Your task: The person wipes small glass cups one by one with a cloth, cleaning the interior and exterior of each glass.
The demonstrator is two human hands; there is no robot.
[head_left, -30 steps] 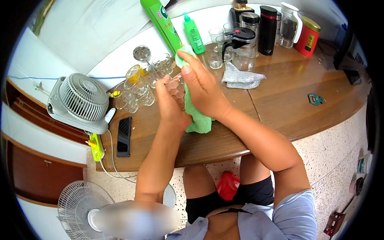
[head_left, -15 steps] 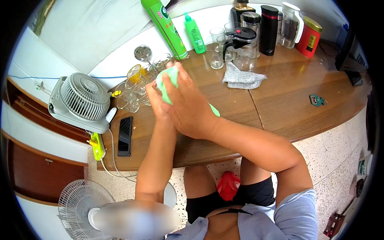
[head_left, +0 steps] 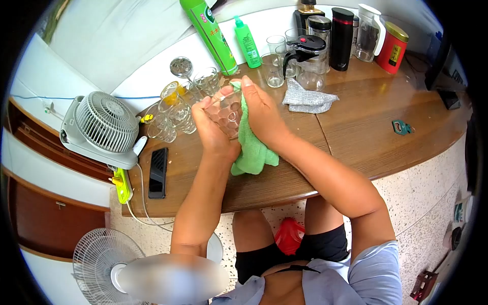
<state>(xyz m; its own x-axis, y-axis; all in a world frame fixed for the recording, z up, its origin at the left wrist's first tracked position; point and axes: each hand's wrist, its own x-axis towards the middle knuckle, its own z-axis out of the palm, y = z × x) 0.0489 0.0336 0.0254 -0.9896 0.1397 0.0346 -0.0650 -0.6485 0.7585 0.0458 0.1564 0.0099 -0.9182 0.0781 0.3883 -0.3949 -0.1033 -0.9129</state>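
Between my two hands, above the wooden table (head_left: 366, 127), is a clear glass (head_left: 223, 116) with a dimpled pattern. My left hand (head_left: 212, 127) is wrapped round its left side, fingertips near the rim. A green cloth (head_left: 250, 147) lies against the right side of the glass and hangs down below it. My right hand (head_left: 262, 114) presses this cloth to the glass, its thumb pointing up; its other fingers are partly hidden behind the cloth.
Several glasses (head_left: 170, 114) stand at the left, near a grey fan (head_left: 108, 124) and a phone (head_left: 158, 173). Behind are a green spray can (head_left: 211, 38), a green bottle (head_left: 247, 43), a teapot (head_left: 310, 61), a grey cloth (head_left: 309, 96) and a red tin (head_left: 392, 48).
Half a second ago my right hand and the cloth covered the glass; now they have moved to its right side, the glass shows again and the cloth hangs lower.
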